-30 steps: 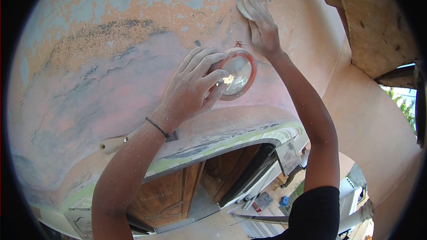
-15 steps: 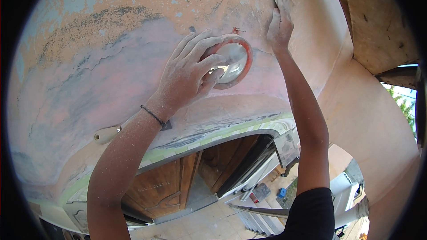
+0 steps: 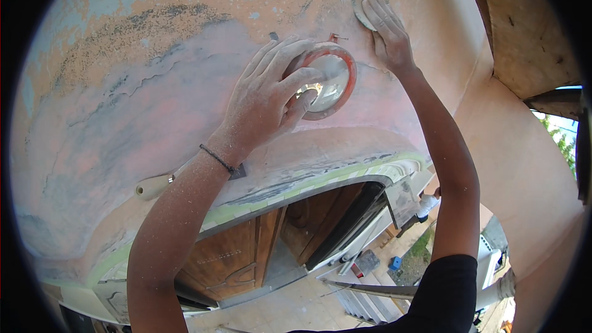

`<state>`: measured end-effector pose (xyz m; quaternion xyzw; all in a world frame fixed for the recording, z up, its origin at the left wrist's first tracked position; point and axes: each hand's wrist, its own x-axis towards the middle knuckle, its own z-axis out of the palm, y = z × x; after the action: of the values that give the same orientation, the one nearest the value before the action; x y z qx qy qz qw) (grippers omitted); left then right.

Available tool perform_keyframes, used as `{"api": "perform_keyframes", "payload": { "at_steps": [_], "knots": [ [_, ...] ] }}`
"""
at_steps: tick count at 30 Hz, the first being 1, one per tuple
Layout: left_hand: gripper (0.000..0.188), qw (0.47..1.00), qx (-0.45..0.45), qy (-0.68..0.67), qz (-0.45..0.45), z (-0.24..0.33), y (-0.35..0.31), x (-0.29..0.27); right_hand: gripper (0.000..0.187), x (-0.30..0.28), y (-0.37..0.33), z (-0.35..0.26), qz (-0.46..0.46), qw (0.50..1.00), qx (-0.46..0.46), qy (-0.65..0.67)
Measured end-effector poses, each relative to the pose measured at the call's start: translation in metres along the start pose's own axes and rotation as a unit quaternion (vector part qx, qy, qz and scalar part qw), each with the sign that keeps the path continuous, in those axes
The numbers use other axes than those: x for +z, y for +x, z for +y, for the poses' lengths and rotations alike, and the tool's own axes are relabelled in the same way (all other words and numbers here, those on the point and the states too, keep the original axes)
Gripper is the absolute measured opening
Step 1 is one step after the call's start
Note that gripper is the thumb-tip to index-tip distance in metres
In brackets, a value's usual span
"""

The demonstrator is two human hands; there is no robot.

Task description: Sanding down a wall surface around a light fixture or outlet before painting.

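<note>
My left hand [image 3: 268, 95] is dusted white and curls around the left rim of a round glass lamp [image 3: 336, 80] with an orange-red ring, its thumb against the glass. Farther right, my right hand [image 3: 388, 34] presses a thin grey piece of sandpaper [image 3: 362, 13] flat on the wall, fingers laid close together over it. The wall [image 3: 154, 111] is patchy pink, grey and peach, with worn paint. Beneath my left forearm lies a scraper with a cream handle [image 3: 151, 188]; part of its dark blade [image 3: 238, 171] shows past my wrist.
A small orange bracket [image 3: 333, 37] with a screw sticks out above the lamp. Below, a pale green arched edge [image 3: 296, 186] frames wooden doors [image 3: 228, 265]. Far down are steps [image 3: 364, 302], a blue item [image 3: 394, 263] and a person in white [image 3: 427, 205]. Wooden boards [image 3: 524, 31] hang at right.
My right hand has slid left and slightly down over the wall with the sandpaper, and more of the sheet shows. My left hand stays on the lamp. A person has come into sight below.
</note>
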<state>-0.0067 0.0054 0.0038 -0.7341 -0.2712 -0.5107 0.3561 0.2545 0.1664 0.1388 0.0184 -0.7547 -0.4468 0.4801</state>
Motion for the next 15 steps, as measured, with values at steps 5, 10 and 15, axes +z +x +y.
{"api": "perform_keyframes", "payload": {
  "at_steps": [5, 10, 15],
  "knots": [
    [0.027, 1.000, 0.006, 0.025, -0.015, 0.000, -0.007, 0.006, 0.048, 0.017, 0.032, -0.040, -0.011, 0.999, 0.012, 0.042],
    [0.028, 1.000, 0.002, -0.020, 0.012, 0.004, 0.000, 0.006, 0.046, 0.000, -0.021, 0.019, 0.035, 0.995, 0.094, 0.011],
    [0.031, 0.999, 0.008, 0.000, -0.032, 0.001, -0.009, 0.006, 0.045, 0.009, -0.034, -0.037, 0.012, 0.988, 0.148, 0.036]
  ]
}}
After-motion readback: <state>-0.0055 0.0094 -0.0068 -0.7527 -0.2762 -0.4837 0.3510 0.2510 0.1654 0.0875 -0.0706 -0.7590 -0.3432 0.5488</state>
